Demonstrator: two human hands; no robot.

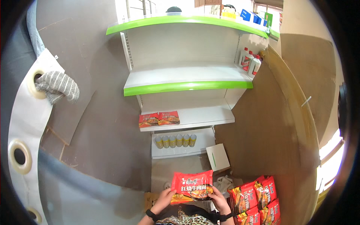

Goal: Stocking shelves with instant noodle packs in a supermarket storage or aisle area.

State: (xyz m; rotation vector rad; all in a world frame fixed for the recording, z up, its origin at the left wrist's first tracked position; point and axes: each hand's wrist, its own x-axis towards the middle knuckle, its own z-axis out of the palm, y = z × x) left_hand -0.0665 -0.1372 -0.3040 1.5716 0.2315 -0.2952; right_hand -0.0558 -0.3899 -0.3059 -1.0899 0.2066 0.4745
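Between my two hands is a red packet of instant noodles [194,182], its printed front turned up. My left hand [165,198] pinches its left edge, while my right hand [218,198] grips the lower right corner. To the right of my right hand lie several more red noodle packets [244,198] in rows. Ahead, two noodle packets [159,119] lie side by side at the left end of a white shelf [206,115]. On the lower shelf [204,140] below it, several yellow cans [176,141] stand in a row.
White bottles with red caps [250,63] stand right of the upper shelf [182,74]. A white box [218,157] sits beside the bottom shelf. Boxes [253,17] rest on the top shelf. At left hangs a curtain with eyelets [28,118] and a striped cloth [60,85].
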